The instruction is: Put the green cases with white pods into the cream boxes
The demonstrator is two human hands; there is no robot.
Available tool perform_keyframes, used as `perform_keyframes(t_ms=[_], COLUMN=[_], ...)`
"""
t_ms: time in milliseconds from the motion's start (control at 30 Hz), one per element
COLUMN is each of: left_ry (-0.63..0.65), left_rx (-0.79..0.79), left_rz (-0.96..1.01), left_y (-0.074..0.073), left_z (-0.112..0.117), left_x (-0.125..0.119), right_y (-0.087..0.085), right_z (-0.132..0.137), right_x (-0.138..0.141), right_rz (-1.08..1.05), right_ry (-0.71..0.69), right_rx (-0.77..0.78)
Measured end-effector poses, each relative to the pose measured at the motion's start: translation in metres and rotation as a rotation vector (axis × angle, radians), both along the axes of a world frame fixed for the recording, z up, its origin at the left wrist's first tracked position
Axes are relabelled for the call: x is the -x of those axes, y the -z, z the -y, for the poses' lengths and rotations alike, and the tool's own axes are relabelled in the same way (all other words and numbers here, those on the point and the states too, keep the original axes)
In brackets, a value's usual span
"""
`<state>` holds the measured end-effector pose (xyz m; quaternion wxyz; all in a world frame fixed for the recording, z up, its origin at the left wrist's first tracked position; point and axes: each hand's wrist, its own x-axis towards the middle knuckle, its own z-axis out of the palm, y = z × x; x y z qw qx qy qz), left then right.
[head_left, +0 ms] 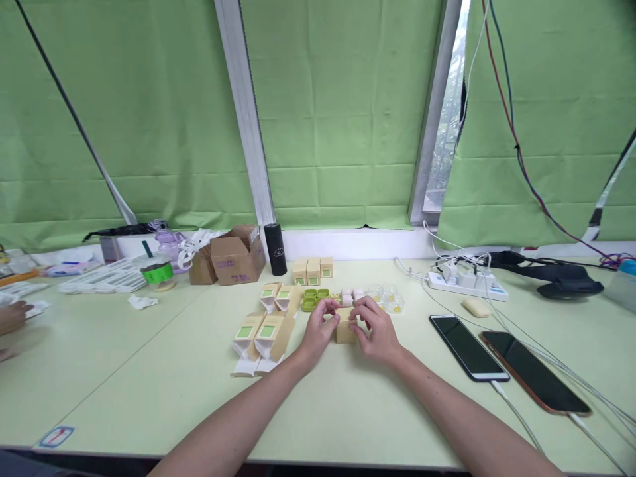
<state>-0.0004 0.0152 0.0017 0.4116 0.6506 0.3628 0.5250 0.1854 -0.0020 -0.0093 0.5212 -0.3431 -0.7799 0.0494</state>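
Observation:
A small tan cardboard box stands on the table between my hands. My left hand grips its left side near the top, and my right hand has its fingers closed on the right side and top edge. To the left lie several open tan boxes with green labels and their flaps spread. Just beyond my hands are green square containers, pale pink pieces and a clear tray with yellow bits. Several closed tan boxes stand in a row behind them.
On the right lie two phones on charging cables, a beige oval object and a white power strip. At the back left are a brown carton, a black cylinder and a drink cup. Another person's hand shows at far left.

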Motion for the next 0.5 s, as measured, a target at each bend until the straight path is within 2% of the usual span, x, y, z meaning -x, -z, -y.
perform_keyframes(t_ms=[500], left_ry=[-0.051], left_rx=[0.006], left_rz=[-0.082], left_y=[-0.002], left_z=[0.0018], left_x=[-0.0003], right_y=[-0.0021], right_z=[-0.0017], right_x=[-0.0023], right_rz=[0.081], right_ry=[-0.004], right_rx=[-0.052])
